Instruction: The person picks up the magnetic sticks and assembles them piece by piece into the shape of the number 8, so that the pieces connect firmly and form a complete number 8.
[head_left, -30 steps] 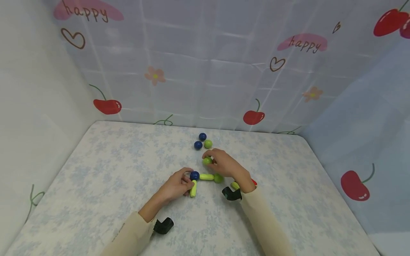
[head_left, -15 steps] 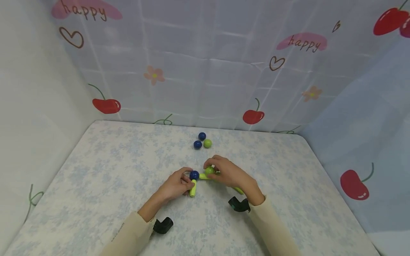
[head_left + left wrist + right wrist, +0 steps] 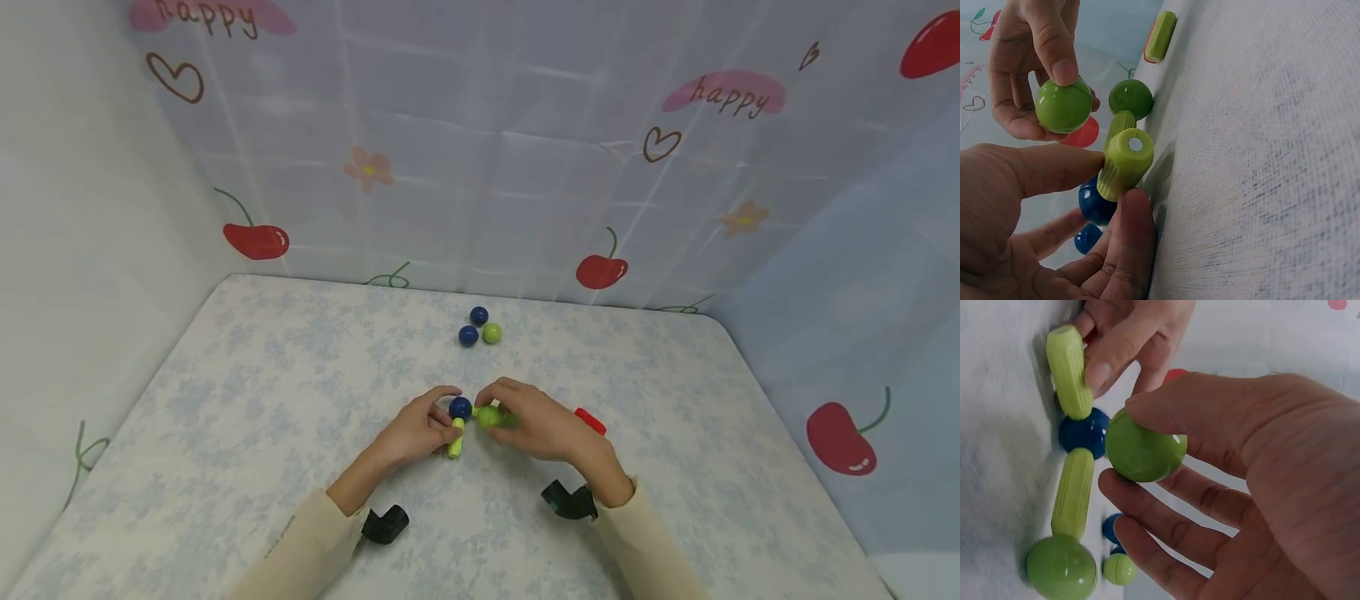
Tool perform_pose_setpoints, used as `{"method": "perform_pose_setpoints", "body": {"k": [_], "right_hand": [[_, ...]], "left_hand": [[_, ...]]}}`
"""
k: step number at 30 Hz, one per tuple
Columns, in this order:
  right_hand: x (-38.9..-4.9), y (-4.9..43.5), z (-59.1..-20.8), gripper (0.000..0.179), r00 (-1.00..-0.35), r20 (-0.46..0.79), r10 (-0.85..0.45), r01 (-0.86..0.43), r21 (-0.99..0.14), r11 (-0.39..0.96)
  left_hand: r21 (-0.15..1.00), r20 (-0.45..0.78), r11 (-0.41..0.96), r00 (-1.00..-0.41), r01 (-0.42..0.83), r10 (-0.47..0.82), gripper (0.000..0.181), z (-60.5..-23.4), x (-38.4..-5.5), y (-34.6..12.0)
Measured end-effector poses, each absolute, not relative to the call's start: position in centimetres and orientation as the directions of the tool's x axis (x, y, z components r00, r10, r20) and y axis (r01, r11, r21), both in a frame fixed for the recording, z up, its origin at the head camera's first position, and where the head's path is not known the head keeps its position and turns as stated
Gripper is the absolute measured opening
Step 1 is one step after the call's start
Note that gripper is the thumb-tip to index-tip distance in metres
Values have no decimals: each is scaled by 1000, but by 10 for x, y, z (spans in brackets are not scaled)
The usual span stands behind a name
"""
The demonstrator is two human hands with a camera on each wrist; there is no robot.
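My left hand (image 3: 412, 429) pinches a ribbed yellow-green magnetic stick (image 3: 1121, 169) between thumb and fingers; a pale disc shows in its near end. That stick joins a dark blue ball (image 3: 1085, 433), from which a second yellow-green stick (image 3: 1072, 494) leads to a green ball (image 3: 1062, 567), forming a bent chain low over the table. In my right hand (image 3: 536, 421), thumb and fingers grip another green ball (image 3: 1145, 447). It is raised above the second stick and overlaps the blue ball's edge in the right wrist view.
Two blue balls (image 3: 478, 316) (image 3: 468, 336) and a green ball (image 3: 492, 333) sit together towards the back of the table. A red stick (image 3: 590, 421) lies beyond my right wrist, with a yellow-green stick (image 3: 1161, 36) beside it. Black camera mounts (image 3: 385, 525) project from both sleeves.
My right hand has brought its green ball nearer to me and down, over the second stick beside the blue ball. The left hand keeps its hold on the first stick, nearly still.
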State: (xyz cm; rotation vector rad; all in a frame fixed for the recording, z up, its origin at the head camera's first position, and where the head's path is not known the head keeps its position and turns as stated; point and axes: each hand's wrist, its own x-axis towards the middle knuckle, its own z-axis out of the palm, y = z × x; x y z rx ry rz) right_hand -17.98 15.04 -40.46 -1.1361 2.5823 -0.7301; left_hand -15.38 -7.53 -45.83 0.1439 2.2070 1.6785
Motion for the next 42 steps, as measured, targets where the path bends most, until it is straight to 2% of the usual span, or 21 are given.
{"method": "perform_pose_setpoints", "body": {"k": [9, 15, 23, 36, 42], "right_hand": [[-165, 138, -403, 27, -614, -79, -785, -626, -557, 546], [-157, 129, -407, 27, -587, -129, -799, -607, -583, 540], [-151, 119, -412, 20, -540, -113, -834, -699, -493, 519], [-154, 120, -411, 16, -554, -109, -826, -689, -497, 528], [-157, 131, -406, 19, -584, -88, -807, -680, -490, 546]], "left_hand": [[953, -204, 283, -923, -111, 326, 56, -459, -156, -75], [938, -204, 333, -930, -96, 306, 56, -458, -157, -73], [934, -217, 341, -930, -109, 298, 53, -456, -157, -74], [935, -214, 338, -930, -107, 298, 48, -454, -155, -76], [944, -222, 306, -925, -125, 307, 50, -453, -154, -77]]}}
